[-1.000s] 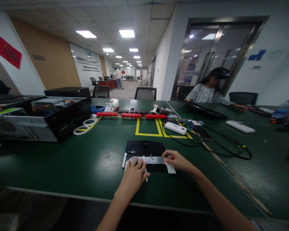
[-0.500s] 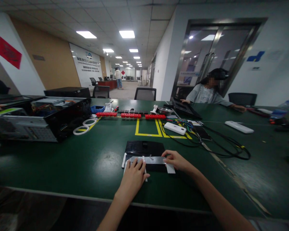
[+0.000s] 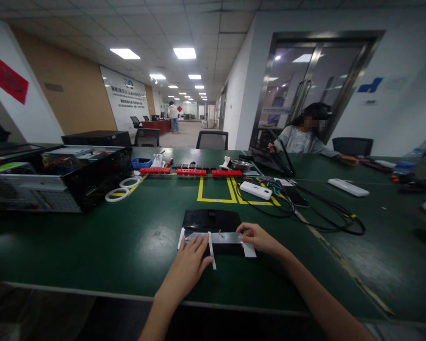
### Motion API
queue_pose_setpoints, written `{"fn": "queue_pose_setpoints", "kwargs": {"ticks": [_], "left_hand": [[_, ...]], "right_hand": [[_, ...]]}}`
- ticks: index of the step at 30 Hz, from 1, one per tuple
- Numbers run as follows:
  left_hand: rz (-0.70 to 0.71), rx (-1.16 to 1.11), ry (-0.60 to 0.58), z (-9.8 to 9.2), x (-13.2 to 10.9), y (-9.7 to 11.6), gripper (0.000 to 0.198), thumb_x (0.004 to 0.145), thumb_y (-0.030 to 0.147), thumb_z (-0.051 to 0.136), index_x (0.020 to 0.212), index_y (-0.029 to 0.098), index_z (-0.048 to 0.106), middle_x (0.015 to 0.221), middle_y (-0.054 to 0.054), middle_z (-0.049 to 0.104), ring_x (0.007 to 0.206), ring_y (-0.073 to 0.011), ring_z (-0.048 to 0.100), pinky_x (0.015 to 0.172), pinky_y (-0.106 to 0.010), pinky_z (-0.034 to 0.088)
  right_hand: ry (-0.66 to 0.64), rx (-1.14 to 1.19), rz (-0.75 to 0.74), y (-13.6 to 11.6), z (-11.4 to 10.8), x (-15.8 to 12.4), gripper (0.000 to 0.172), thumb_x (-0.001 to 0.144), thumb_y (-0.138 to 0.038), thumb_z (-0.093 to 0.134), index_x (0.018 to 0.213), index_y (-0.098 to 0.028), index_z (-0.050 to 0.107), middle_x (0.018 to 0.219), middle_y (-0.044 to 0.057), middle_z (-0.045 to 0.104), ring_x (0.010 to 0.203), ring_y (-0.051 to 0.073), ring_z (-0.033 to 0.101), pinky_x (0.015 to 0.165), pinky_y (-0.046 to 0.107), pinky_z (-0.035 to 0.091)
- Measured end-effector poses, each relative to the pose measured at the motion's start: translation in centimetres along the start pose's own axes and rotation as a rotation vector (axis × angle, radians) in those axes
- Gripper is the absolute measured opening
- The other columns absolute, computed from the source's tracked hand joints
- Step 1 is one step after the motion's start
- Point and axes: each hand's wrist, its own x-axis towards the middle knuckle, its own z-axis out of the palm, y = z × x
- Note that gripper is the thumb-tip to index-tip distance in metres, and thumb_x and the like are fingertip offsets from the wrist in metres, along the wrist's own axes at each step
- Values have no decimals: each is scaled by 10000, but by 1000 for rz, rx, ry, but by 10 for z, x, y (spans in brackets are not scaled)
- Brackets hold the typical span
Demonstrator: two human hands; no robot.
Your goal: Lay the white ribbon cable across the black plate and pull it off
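Green table (image 3: 102, 255), left hand (image 3: 187, 266) edged leftward, white strip (image 3: 212, 251) barer

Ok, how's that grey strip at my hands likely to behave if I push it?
The grey strip is probably light, since it looks thin and flat. It might slide easily, as the black panel beneath looks glossy. The narrow white strip lying across it could get dragged along.

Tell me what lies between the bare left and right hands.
In the head view, a flat silver-grey strip runs between them, crossed by a narrow white strip near the left hand, over a glossy black panel.
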Motion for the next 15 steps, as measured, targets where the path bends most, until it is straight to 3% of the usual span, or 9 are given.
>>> {"fn": "queue_pose_setpoints", "kwargs": {"ticks": [4,9,12,15], "left_hand": [[-113,-41,104,-12,-13,-37,398,934,325,346,1313,230,423,1316,-56,520,1229,-196,448,1056,-447,284],[-268,-11,141,-6,-35,-86,364,917,325,363,1207,205,549,1237,-70,588,1174,-212,507,1036,-432,322],[-289,-21,130,1,-42,-98,356,907,319,369,1164,202,587,1206,-67,610,1163,-218,519,1028,-426,336],[-279,-39,136,4,-43,-99,355,909,315,363,1153,205,595,1201,-61,614,1164,-215,516,1040,-434,313]], "right_hand": [[2,25,-24,-8,-1,-5,226,756,-298,569,926,-157,521,567,-67,454,438,49,381,399,171,235],[16,116,-166,-11,-1,-6,235,750,-319,606,906,-155,540,707,-13,560,579,80,499,477,181,337],[59,205,-208,-9,-4,-5,275,742,-362,625,904,-163,527,697,-16,566,534,75,495,436,174,328],[242,340,-230,-6,-13,-5,319,726,-407,636,906,-181,498,644,-34,564,432,56,440,360,156,275]]}}
